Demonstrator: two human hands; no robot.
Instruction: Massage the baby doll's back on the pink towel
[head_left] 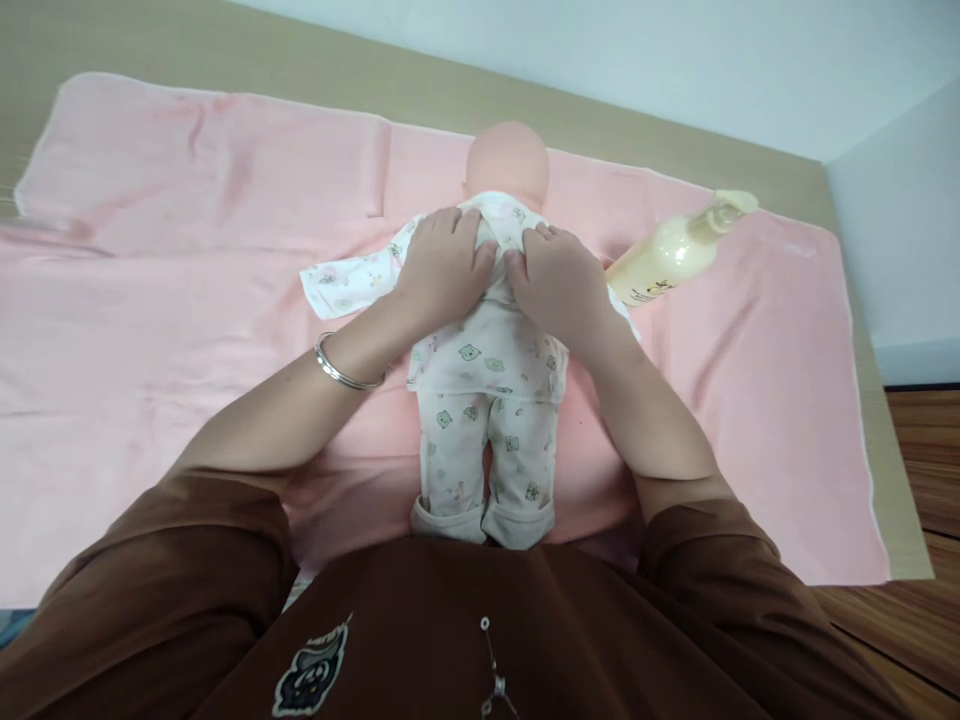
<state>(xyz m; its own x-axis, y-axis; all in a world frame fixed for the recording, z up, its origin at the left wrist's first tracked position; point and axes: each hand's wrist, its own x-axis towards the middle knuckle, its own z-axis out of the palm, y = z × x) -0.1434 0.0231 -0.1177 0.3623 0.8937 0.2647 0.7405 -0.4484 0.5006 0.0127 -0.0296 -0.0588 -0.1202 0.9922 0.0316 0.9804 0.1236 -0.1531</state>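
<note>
A bald baby doll [508, 160] lies stretched out on a pink sheet, its head pointing away from me and no face showing. It wears a white printed shirt [487, 350] and matching trousers [454, 450] with turned-up cuffs. My left hand [446, 260] is on the left part of the shirt's upper body, fingers curled onto the cloth and thumb toward the middle. Opposite it, my right hand [562, 280] has bent fingers on the shirt's right part. Both hands appear to grip the fabric; their fingertips are partly hidden. One shirt sleeve [345, 285] spreads out to the left.
A pale yellow pump bottle [667, 255] lies tilted on the sheet, right of my right hand. The pink sheet [187, 350] has creases and covers much of a beige surface [832, 205]. White walls [600, 50] rise behind; wooden flooring [930, 460] shows at right.
</note>
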